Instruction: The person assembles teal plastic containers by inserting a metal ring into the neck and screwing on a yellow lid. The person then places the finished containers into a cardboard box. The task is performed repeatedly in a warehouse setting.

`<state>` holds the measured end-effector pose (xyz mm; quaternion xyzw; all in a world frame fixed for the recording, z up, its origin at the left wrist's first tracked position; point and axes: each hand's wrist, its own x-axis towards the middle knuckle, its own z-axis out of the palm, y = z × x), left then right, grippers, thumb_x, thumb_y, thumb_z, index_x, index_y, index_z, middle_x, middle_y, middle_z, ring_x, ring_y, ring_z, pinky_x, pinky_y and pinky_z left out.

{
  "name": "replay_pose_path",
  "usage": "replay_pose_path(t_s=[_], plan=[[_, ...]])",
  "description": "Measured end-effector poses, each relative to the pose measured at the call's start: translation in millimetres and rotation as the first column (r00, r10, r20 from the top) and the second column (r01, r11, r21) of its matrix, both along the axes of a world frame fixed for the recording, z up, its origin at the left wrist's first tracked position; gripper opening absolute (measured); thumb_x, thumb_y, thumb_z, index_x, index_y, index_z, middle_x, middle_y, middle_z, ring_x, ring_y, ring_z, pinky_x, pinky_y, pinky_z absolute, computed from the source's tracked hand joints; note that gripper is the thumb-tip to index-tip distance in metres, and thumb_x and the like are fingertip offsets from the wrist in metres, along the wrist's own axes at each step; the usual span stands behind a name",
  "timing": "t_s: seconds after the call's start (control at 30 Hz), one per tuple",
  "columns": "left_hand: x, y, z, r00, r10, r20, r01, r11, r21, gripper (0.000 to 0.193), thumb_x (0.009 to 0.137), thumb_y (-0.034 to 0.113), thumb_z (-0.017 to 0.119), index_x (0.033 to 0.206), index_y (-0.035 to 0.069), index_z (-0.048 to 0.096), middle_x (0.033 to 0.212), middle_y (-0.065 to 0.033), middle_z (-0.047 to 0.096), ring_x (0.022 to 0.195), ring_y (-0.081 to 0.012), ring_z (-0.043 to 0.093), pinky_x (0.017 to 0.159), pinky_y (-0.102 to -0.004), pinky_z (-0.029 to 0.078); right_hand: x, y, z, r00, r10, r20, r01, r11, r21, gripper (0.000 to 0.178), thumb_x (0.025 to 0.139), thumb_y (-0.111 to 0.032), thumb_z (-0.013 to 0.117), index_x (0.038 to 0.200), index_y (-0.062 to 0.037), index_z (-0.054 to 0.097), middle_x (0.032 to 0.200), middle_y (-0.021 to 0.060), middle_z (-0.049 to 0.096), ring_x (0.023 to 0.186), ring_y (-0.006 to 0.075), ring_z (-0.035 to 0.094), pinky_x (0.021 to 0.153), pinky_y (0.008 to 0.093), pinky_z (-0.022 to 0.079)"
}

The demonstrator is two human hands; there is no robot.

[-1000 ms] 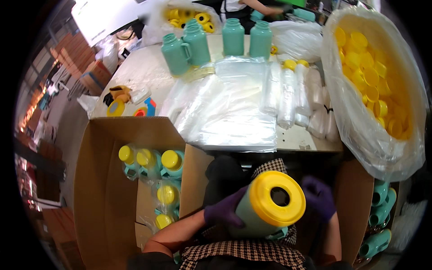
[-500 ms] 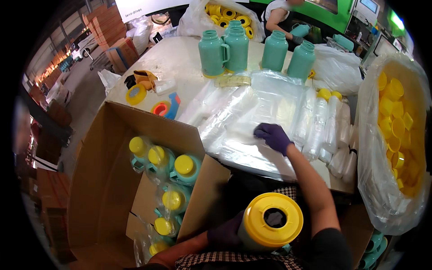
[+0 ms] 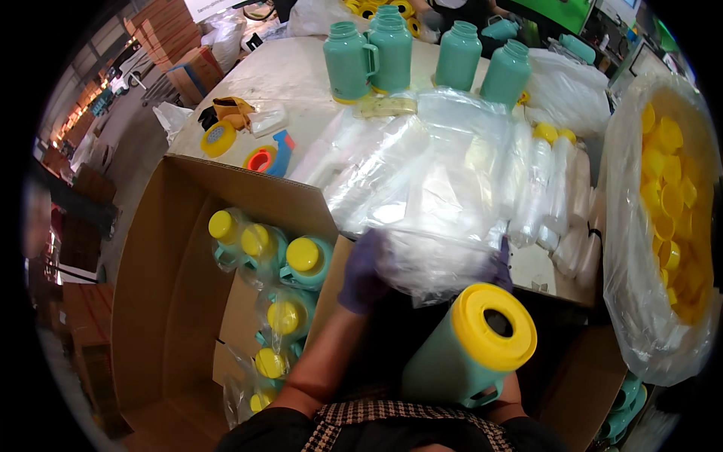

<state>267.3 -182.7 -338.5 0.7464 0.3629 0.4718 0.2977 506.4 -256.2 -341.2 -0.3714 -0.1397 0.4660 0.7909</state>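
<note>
A clear plastic bag (image 3: 440,260) stretches between my purple-gloved hands at the near edge of the table. Its left side is gripped by my left hand (image 3: 361,275), whose fingers are partly covered by the film. My right hand (image 3: 502,265) holds the other side, mostly hidden behind the bag and a flask. That green flask (image 3: 444,358) is tilted in front of my body, against my right forearm, its yellow ring-shaped end (image 3: 471,316) facing up with a dark round hole. Under the bag lies a stack of flat clear bags (image 3: 459,166).
Left is an open carton (image 3: 166,301) with several bagged, yellow-capped flasks (image 3: 303,255). Green flasks (image 3: 392,56) stand at the table's back. A tape dispenser (image 3: 280,154) lies left; a sack of yellow parts (image 3: 666,203) hangs right. Another person (image 3: 452,6) is beyond the table.
My left hand has left the flask and moved up to the bag. My right hand has drawn a bag nearer from the stack. The flask now leans on my right forearm.
</note>
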Motion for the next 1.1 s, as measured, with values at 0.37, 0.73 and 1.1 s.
replay_pose_path(t_s=[0.37, 0.73, 1.1], plan=[[-49.4, -151.7, 48.5, 0.876, -0.427, -0.224, 0.431, 0.902, -0.034, 0.023, 0.084, 0.015, 0.072, 0.106, 0.014, 0.070, 0.127, -0.0119, 0.059, 0.117, -0.0336, 0.056, 0.102, -0.0428, 0.043, 25.5, -238.1, 49.0, 0.401, 0.367, 0.840, -0.389, 0.898, -0.206, 0.017, 0.077, -0.018, 0.080, 0.066, -0.0080, 0.074, 0.061, 0.0070, 0.068, 0.056, 0.0193, 0.066, 0.058, 0.0335, 0.052], [10.4, -183.0, 100.9, 0.894, 0.058, -0.444, 0.036, 0.979, 0.200, 0.063, 0.079, 0.030, 0.077, 0.127, 0.004, 0.046, 0.127, -0.0216, 0.053, 0.114, -0.0399, 0.054, 0.098, -0.0471, 0.043, -75.9, -156.1, 82.1, 0.687, 0.138, 0.713, -0.114, 0.990, -0.082, 0.013, 0.076, -0.001, 0.073, 0.085, -0.0073, 0.067, 0.086, 0.0075, 0.061, 0.076, 0.0185, 0.060, 0.069, 0.0313, 0.049], [-91.6, -164.4, 95.3, 0.948, 0.111, 0.300, 0.074, 0.836, -0.543, 0.045, 0.104, 0.030, 0.049, 0.133, -0.004, 0.053, 0.123, -0.0111, 0.061, 0.110, -0.0168, 0.058, 0.095, -0.0308, 0.046, -65.8, -152.7, 115.6, 0.484, 0.139, 0.864, -0.189, 0.981, -0.052, 0.014, 0.074, 0.005, 0.071, 0.074, -0.0045, 0.061, 0.080, 0.0054, 0.061, 0.072, 0.0132, 0.058, 0.068, 0.0246, 0.047]])
